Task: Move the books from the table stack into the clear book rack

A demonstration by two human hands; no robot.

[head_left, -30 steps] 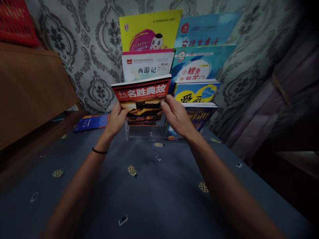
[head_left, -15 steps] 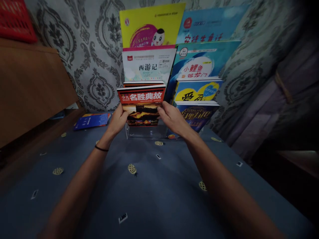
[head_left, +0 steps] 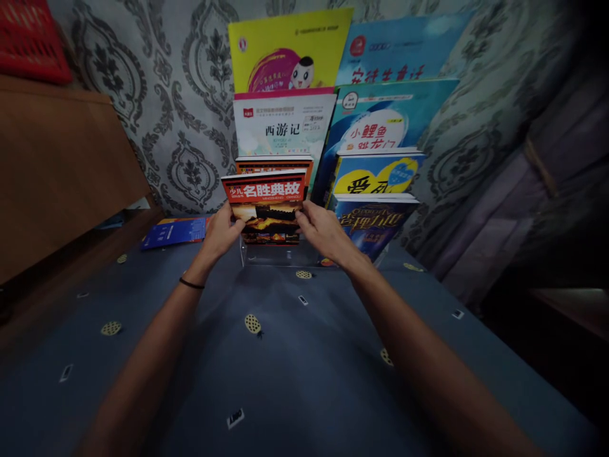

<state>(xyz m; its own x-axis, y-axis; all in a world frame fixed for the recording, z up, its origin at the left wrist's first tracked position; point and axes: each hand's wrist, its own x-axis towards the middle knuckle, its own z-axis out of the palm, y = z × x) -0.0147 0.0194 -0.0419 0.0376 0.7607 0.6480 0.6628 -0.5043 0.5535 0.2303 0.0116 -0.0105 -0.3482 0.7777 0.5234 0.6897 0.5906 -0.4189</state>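
Observation:
A red and black book (head_left: pixel 269 206) stands upright at the front left of a clear display rack (head_left: pixel 285 256). My left hand (head_left: pixel 220 235) grips its left edge, thumb on the cover. On the opposite edge my right hand (head_left: pixel 326 231) is closed, its thumb on the front too. Just behind is an orange book (head_left: pixel 307 166), mostly hidden. Farther back rise a white book (head_left: pixel 285 124) and a yellow book (head_left: pixel 290 38). Right of my right hand a dark blue book (head_left: pixel 375 219) leans in the rack's front row.
Behind the dark blue book stand a yellow and blue book (head_left: pixel 375 174), a teal book (head_left: pixel 394 105) and a light blue book (head_left: pixel 404 47). A blue booklet (head_left: pixel 174 233) lies flat at the left. A wooden cabinet (head_left: pixel 66 171) flanks the blue patterned tablecloth (head_left: pixel 295 355); a curtain hangs right.
Both hands have moved the red and black book slightly down and left. More of the orange book behind it shows now.

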